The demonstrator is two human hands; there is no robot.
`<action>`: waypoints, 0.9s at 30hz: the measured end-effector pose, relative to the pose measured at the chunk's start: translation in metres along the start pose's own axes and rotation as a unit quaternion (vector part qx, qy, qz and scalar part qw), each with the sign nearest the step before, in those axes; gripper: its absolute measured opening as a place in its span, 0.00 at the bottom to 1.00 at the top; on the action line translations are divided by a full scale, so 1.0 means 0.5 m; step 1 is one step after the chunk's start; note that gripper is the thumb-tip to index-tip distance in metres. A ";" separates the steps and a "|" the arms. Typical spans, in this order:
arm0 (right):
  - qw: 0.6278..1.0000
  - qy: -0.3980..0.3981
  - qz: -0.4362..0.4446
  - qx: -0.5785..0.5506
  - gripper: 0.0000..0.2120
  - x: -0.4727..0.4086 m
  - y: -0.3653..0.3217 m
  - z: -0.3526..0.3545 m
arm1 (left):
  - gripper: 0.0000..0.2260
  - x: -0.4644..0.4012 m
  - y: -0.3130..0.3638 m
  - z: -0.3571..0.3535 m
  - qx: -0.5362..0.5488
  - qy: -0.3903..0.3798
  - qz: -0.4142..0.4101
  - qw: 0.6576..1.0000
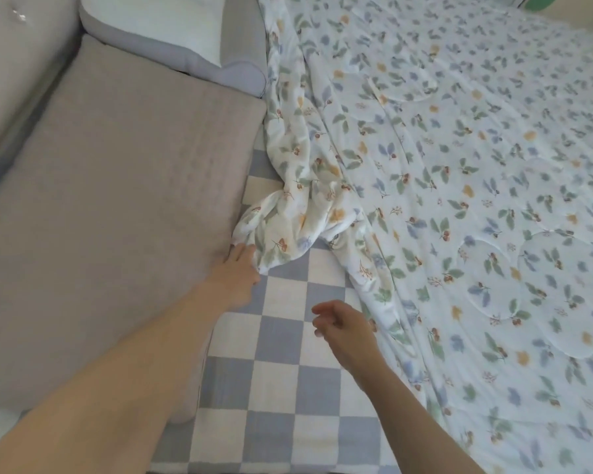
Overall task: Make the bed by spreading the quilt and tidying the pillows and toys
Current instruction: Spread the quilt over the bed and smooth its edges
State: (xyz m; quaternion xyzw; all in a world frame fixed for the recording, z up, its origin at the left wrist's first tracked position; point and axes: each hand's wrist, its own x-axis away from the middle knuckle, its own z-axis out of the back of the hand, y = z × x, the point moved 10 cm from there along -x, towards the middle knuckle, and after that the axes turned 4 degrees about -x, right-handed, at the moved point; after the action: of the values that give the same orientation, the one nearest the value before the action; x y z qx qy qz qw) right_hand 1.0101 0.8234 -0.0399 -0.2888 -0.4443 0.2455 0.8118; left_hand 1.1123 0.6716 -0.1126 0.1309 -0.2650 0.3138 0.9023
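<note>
A white quilt (459, 186) printed with leaves and berries covers the right part of the bed. Its near-left corner (288, 227) lies bunched up beside a large grey pillow (117, 206). My left hand (238, 268) reaches to that bunched corner, its fingers at the cloth and against the pillow's edge; the fingertips are hidden, so its grasp is unclear. My right hand (343, 326) hovers over the blue-and-white checked sheet (288, 371), fingers loosely curled, holding nothing. A second pillow (172, 39), lilac with a white top, lies behind the grey one.
A pale padded headboard (18, 63) runs along the left side. A green object (538, 1) shows at the top right corner past the bed.
</note>
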 end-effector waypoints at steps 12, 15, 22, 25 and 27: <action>0.993 0.021 0.105 -0.055 0.34 0.025 -0.158 -0.043 | 0.12 0.157 -0.079 0.311 0.607 0.335 0.086 0.715; 0.985 0.058 0.155 -0.051 0.40 0.048 -0.266 -0.071 | 0.13 0.243 -0.114 0.376 0.639 0.388 0.104 0.656; 0.964 -0.035 0.230 -0.132 0.12 0.173 -0.421 -0.117 | 0.11 0.409 -0.241 0.424 0.668 0.425 0.168 0.587; 0.956 -0.115 0.226 -0.150 0.15 0.241 -0.447 -0.171 | 0.12 0.477 -0.296 0.423 0.634 0.441 0.191 0.605; 0.953 -0.156 0.225 -0.131 0.15 0.282 -0.447 -0.222 | 0.12 0.524 -0.325 0.415 0.595 0.452 0.213 0.629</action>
State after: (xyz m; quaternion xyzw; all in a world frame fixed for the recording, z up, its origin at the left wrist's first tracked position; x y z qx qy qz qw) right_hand 1.2061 0.7287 0.1468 -0.4429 -0.5175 0.4032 0.6111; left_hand 1.3070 0.5935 0.1940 0.4210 0.4005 0.6067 0.5425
